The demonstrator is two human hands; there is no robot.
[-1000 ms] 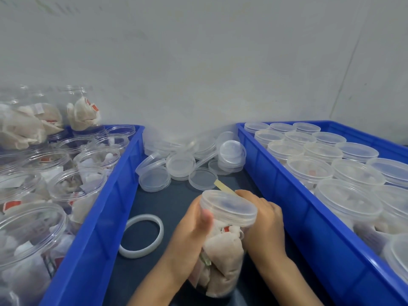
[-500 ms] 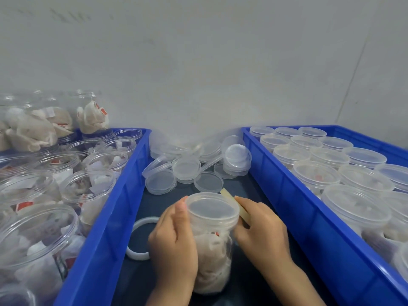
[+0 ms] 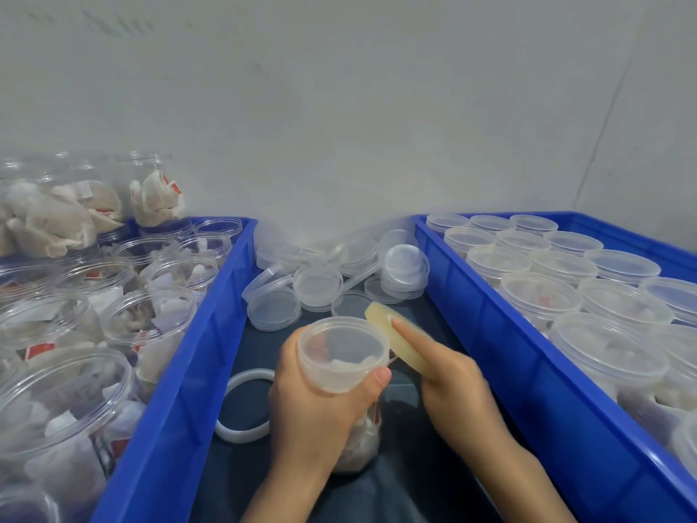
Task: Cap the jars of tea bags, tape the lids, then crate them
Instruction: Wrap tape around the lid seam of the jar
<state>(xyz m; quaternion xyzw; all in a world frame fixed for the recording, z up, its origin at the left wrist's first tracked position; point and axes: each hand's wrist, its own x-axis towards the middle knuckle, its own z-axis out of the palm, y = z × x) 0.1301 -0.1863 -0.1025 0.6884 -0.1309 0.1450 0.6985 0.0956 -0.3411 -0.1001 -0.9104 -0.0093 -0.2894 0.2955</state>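
Clear plastic jar of tea bags (image 3: 352,428), capped with a translucent snap lid (image 3: 344,352), sits between the two crates over the dark work surface (image 3: 415,481); whether its base touches the surface cannot be told. Jar tilted, lid end leaning toward the camera; long axis runs from the lid down and away to the base.

Left hand (image 3: 317,413) wraps the jar just under the lid, thumb curled across the near rim, fingers clamped round the far side. Right hand (image 3: 452,383) pinches a yellowish roll of clear tape (image 3: 396,339), index finger laid straight along its face. Roll stands just right of the lid, edge close to the rim; a thin strand appears to run from roll to jar neck, too fine to confirm.

Judgement: taping in hand. Next move turns on carrying the roll leftward round the rim while the left hand turns the jar.

Outward: spare white ring (image 3: 245,405) to the left, loose clear lids (image 3: 328,281) behind. Blue crate of open jars (image 3: 196,356) left; blue crate of capped jars (image 3: 501,345) right.
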